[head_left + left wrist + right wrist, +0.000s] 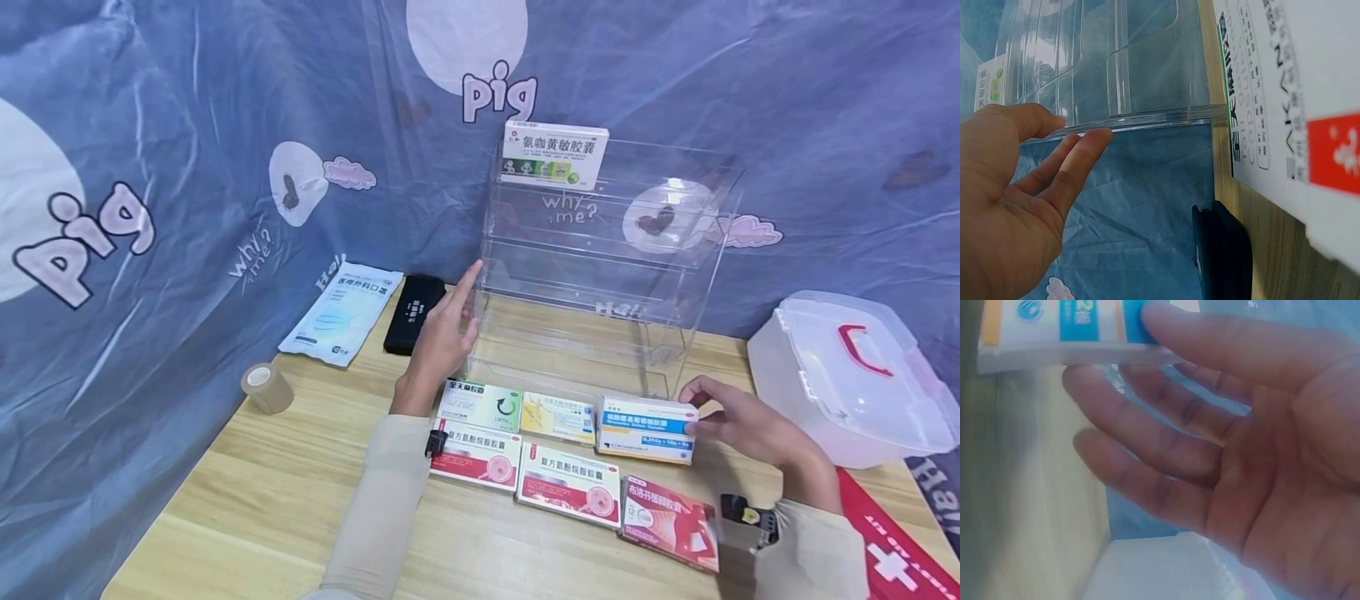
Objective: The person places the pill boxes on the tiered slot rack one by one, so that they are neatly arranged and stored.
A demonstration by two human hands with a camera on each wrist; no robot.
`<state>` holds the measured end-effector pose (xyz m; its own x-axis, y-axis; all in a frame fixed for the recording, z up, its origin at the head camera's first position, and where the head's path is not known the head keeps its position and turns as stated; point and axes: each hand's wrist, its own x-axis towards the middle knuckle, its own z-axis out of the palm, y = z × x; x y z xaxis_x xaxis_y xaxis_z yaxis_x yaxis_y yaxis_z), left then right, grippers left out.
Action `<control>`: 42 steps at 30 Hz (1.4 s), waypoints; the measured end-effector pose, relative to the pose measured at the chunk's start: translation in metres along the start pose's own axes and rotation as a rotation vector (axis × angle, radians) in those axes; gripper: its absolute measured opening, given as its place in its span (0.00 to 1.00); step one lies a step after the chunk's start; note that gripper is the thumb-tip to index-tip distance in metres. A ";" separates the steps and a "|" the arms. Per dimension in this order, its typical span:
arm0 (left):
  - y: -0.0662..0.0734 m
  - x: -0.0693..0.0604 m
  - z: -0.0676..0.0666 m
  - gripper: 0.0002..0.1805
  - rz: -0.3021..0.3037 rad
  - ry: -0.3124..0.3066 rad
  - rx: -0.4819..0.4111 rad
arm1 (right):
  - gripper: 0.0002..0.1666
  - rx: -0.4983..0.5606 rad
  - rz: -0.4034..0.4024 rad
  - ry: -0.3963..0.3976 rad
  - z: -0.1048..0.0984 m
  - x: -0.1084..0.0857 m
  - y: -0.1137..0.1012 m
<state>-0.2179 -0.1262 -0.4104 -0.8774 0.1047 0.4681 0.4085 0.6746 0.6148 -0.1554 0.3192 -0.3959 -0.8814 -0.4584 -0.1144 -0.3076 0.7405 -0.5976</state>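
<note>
From where I stand, the right hand (750, 423) pinches the blue-and-white box (643, 435) in front of the clear rack (588, 271); the left hand (438, 340) (fingers extended) touches the rack's side.

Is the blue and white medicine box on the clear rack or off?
Off: the right grip holds the blue-and-white box in front of the rack.

A wood-grain bench (300, 500) adjoins a blue printed backdrop (225, 83). Left side, head view: a pale mask packet (341, 315) lies just beside a black case (415, 315); a brown tape roll (267, 388) sits near the packet. Right side: a translucent storage box (817, 375) has a red handle (862, 350); nearer the camera lies a red pouch (862, 510) marked with a white cross (892, 568).
</note>
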 end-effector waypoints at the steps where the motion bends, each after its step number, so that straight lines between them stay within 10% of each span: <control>1: 0.000 0.000 0.000 0.51 -0.001 -0.001 0.001 | 0.17 0.003 -0.011 0.009 0.000 -0.001 0.001; 42: 0.000 0.000 0.000 0.52 -0.009 -0.011 -0.007 | 0.25 0.394 -0.102 0.481 -0.021 -0.015 -0.006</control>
<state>-0.2176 -0.1257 -0.4105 -0.8839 0.1062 0.4555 0.4020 0.6703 0.6238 -0.1477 0.3323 -0.3739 -0.9455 -0.1771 0.2733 -0.3239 0.4259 -0.8448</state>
